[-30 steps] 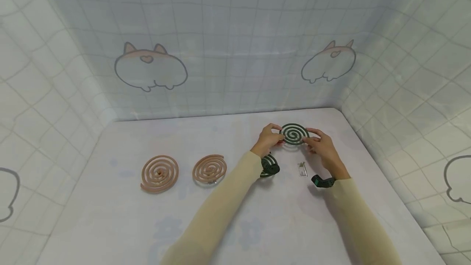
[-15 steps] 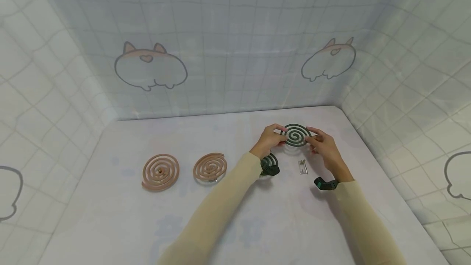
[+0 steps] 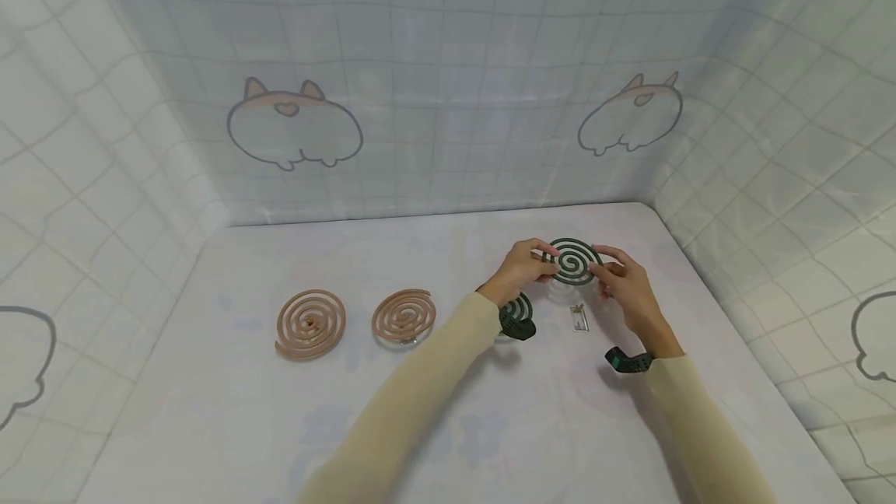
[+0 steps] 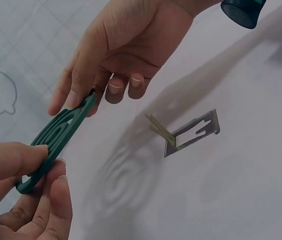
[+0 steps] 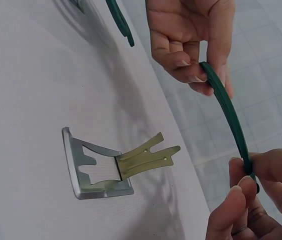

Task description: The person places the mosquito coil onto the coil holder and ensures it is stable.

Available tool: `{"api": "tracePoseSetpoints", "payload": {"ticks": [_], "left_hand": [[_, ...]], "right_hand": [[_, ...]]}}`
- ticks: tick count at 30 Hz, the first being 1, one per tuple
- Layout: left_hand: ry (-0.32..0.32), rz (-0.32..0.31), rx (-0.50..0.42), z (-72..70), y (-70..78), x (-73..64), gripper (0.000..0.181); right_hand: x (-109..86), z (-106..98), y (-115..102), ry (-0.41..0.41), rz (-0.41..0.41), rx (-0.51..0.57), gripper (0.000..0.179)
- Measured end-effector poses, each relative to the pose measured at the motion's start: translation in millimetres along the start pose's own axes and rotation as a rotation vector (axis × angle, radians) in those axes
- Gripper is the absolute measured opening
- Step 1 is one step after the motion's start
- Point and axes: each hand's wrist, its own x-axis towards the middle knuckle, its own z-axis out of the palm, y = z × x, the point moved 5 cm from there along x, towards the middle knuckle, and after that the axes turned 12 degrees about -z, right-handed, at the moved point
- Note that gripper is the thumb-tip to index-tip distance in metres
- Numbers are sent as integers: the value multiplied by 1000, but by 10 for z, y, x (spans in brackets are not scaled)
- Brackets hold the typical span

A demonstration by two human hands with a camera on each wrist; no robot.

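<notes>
A green mosquito coil (image 3: 572, 283) is held in the air by both hands at the right of the table. My left hand (image 3: 520, 269) pinches its left rim between thumb and fingers; my right hand (image 3: 628, 292) pinches the opposite rim. In the right wrist view the coil (image 5: 231, 117) shows nearly edge-on. Below it, apart from the hands, a small metal coil stand (image 5: 72, 165) lies on the table with its forked brass-coloured tongue (image 5: 148, 157) bent up. Another green coil (image 3: 519, 306) is partly hidden behind my left wrist.
Two brown coils, one at the far left (image 3: 311, 325) and one nearer the middle (image 3: 404, 316), sit left of my left arm. A bit of metal shows under the nearer one. Patterned cloth walls (image 3: 462, 99) close off the back and sides of the white table (image 3: 231, 411).
Both hands have shifted slightly right and nearer with the green mosquito coil between them. The head view has moved a little too. The stand and the other coils stay put.
</notes>
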Motion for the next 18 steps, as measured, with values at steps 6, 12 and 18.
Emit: {"api": "tracePoseSetpoints", "payload": {"ticks": [6,12,18], "left_hand": [[-8,11,33,35,45,-52,23],[4,4,70,51,56,-108,26],[26,18,149,86,54,-153,25]], "right_hand": [[-34,-12,-21,13,-5,-17,41],[-59,-19,0,1,-15,-21,41],[-106,-30,7,1,-26,-33,44]]}}
